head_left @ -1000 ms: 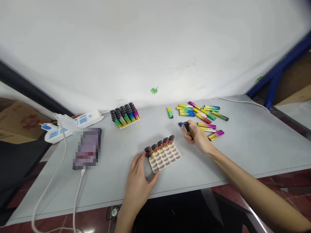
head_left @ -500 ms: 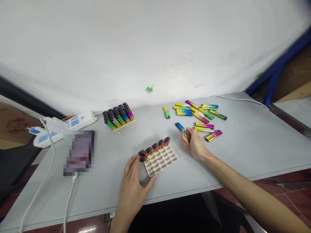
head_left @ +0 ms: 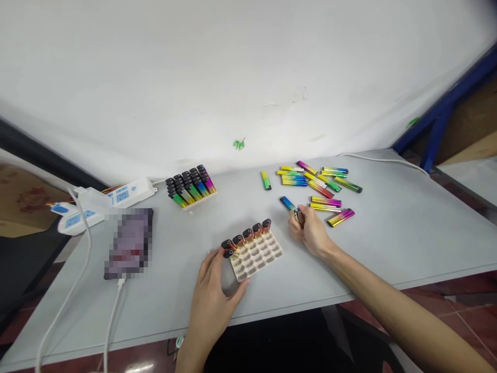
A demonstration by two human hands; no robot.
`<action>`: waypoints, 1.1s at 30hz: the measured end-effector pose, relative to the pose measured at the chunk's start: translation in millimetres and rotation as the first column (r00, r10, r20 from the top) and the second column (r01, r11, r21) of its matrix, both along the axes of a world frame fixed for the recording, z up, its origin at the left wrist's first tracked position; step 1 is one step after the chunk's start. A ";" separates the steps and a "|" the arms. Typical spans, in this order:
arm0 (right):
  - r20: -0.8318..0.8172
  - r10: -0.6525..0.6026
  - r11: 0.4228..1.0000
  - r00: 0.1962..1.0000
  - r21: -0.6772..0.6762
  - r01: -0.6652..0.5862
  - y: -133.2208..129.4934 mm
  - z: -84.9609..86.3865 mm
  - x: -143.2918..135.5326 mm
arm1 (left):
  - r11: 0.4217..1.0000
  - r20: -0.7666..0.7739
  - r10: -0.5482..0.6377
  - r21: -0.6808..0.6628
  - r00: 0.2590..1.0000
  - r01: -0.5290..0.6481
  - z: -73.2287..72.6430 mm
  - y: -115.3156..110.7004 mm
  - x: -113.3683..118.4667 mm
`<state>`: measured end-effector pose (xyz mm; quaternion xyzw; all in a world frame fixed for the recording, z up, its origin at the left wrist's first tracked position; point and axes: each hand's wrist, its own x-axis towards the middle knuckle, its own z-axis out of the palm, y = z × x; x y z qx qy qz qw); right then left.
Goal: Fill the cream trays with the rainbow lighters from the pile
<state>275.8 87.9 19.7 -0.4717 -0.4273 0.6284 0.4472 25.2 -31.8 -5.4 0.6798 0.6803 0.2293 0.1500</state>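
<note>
My left hand [head_left: 213, 292] grips the left side of a cream tray [head_left: 261, 264] with rows of oval holes, thumb at the near corner and fingers at the far-left edge. Several black-topped, reddish-gold lighters [head_left: 248, 235] stand upright along its back row, and one more lighter [head_left: 230, 253] stands in front by my fingertips. Right of the tray, my right hand [head_left: 308, 230] is closed on a lighter [head_left: 298, 214], its dark, shiny end showing between thumb and fingers. A blue lighter [head_left: 287, 202] lies at those fingertips; whether it touches them is unclear.
Several metallic, multicoloured lighters [head_left: 320, 181] lie scattered at the back right, and a yellow-green lighter [head_left: 266, 180] lies apart. A filled tray of lighters [head_left: 191, 187] stands near the wall. To the left are a power strip [head_left: 124, 192], a blurred phone [head_left: 130, 241] and white cables [head_left: 113, 316].
Both hands and the lighters stay nearly in place. The view has shifted slightly, so the phone and power strip appear a little farther right.
</note>
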 end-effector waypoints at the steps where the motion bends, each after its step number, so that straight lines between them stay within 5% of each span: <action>1: -0.001 -0.003 1.000 1.000 -0.004 0.003 0.2 -0.5 -0.1 | 1.000 0.013 0.005 -0.014 1.000 -0.005 1.5 0.0 0.3; 7: 0.041 0.053 0.995 0.998 0.086 -0.056 -0.9 -3.7 -0.6 | 0.994 0.117 0.076 -0.081 0.990 -0.066 14.3 5.0 0.3; 10: 0.191 0.087 0.972 0.978 0.198 -0.125 -8.3 4.7 0.0 | 0.998 0.149 0.068 -0.022 0.987 -0.065 17.7 12.2 -1.1; 15: 0.540 0.038 0.844 0.841 0.433 -0.317 -28.5 34.8 -1.3 | 0.998 0.231 0.022 0.052 0.973 -0.035 14.8 24.4 -1.8; 20: 0.557 0.146 0.802 0.817 0.417 -0.428 -42.6 52.3 -19.4 | 0.992 0.230 0.046 0.107 0.972 -0.072 8.9 26.7 -0.6; 25: 0.622 0.081 0.789 0.779 0.437 -0.431 -48.4 42.2 -47.6 | 0.992 0.223 0.014 0.118 0.975 -0.041 8.0 23.7 0.7; 33: 0.868 -0.146 0.704 0.475 0.429 -0.566 -53.5 29.7 -67.6 | 0.993 0.174 0.019 0.109 0.985 -0.038 2.3 22.3 -0.5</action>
